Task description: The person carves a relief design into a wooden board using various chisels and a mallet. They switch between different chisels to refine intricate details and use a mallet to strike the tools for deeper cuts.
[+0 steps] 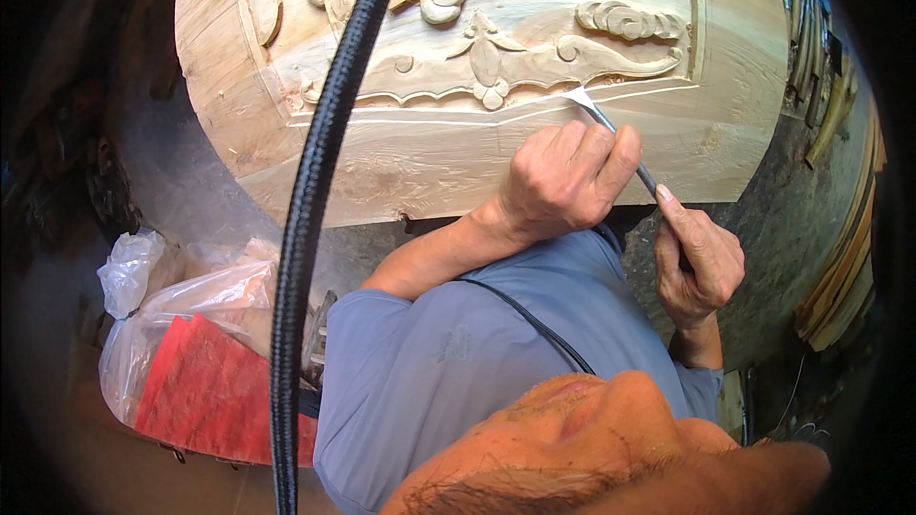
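Observation:
A carved pale wood panel (401,179) lies before me, with relief figures, scrolls and a scalloped border. My left hand (569,175) is closed around the metal shank of a wood-carving chisel (601,116), close behind its flared blade. The blade's edge touches the panel just below the scalloped border, right of the small carved flower drop (491,94). My right hand (698,257) holds the rear end of the same chisel, its index finger laid along the shank. The handle is mostly hidden in that palm.
Many carving tools (805,28) stand in a row beyond the panel's right edge. Long wood strips (848,250) lie at the far right. A clear plastic bag (207,293) and a red cloth-like item (207,393) are at lower left. A black braided cable (315,179) crosses the view.

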Motion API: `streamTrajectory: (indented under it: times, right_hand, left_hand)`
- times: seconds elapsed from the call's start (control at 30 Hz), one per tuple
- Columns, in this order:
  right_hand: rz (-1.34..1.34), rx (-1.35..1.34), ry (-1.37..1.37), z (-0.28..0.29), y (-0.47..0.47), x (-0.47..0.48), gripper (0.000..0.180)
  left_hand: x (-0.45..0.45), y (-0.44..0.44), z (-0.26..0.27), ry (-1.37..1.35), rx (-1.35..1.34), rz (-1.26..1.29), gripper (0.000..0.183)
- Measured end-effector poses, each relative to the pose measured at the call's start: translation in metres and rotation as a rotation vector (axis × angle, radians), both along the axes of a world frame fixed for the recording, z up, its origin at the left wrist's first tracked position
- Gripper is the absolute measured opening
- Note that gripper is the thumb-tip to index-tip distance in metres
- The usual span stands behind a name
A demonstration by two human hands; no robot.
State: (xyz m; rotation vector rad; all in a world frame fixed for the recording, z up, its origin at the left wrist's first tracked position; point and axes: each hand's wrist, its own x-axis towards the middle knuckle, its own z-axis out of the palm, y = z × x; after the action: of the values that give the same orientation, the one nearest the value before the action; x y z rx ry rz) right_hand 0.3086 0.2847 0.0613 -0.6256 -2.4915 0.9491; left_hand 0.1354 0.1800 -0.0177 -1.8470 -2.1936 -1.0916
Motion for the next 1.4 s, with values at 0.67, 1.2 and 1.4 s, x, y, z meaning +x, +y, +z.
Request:
streamTrajectory:
  times: [0.67,1.2,1.4]
  right_hand:
    - [-0.021,-0.057,-0.077,0.018,0.002,-0.008,0.043]
    - [-0.095,-0.100,0.076,0.007,-0.005,0.001,0.034]
    - [-0.345,-0.153,0.062,-0.005,0.007,0.027,0.035]
  left_hand:
    - [-0.001,0.004,0.001,-0.045,-0.004,0.014,0.023]
    - [-0.012,-0.012,0.004,-0.031,0.192,-0.001,0.038]
    - [-0.032,-0.023,0.015,0.169,-0.116,0.306,0.045]
